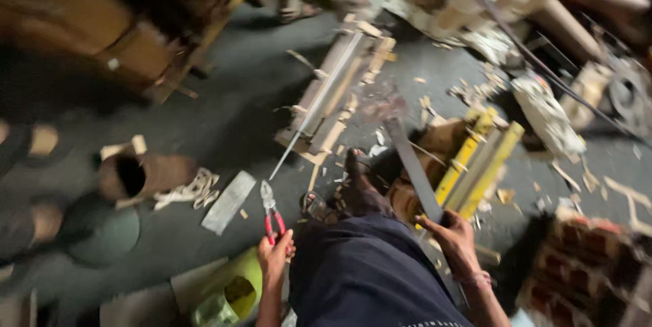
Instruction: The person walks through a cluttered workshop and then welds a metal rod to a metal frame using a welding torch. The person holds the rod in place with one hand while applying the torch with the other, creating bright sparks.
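Left hand (274, 253) clamped on red pliers (272, 213); right hand (454, 237) gripping a long blade (414, 167), probably steel. Keep pliers low, at 9 o'clock of the blade.

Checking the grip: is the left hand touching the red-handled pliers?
Touching. The head view shows the left hand wrapped around the red handles of the pliers, whose metal nose points away over the dark floor.

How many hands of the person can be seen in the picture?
2. The left hand is at the bottom centre and holds red-handled pliers. The right hand is further right and grips a long dark flat bar.
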